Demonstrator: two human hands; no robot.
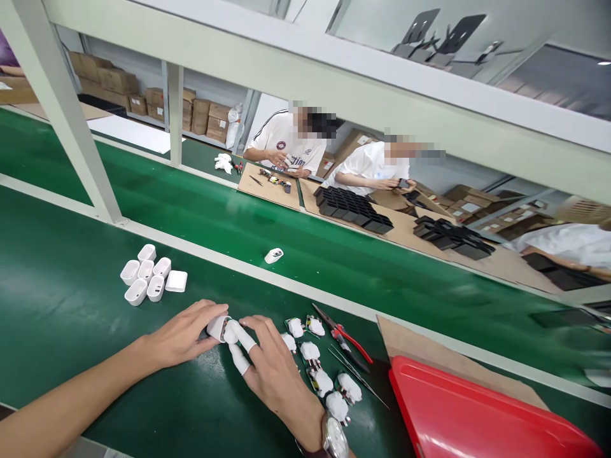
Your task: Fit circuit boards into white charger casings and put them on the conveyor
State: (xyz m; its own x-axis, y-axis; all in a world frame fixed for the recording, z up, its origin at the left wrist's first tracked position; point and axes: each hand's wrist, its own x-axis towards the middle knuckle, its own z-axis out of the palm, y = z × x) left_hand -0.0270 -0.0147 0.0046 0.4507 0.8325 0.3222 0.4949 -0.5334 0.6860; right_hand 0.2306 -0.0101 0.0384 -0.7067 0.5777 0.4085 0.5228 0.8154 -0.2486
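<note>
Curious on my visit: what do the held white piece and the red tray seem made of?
White piece, pinched between left hand and right hand: likely smooth matte moulded plastic, evenly white. Red tray: probably glossy plastic; light glints on it.

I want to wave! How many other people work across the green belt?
3. First person, left, white shirt; second person beside them behind black trays; third person at the right edge, only shirt and arm showing. Others may be hidden.
</note>
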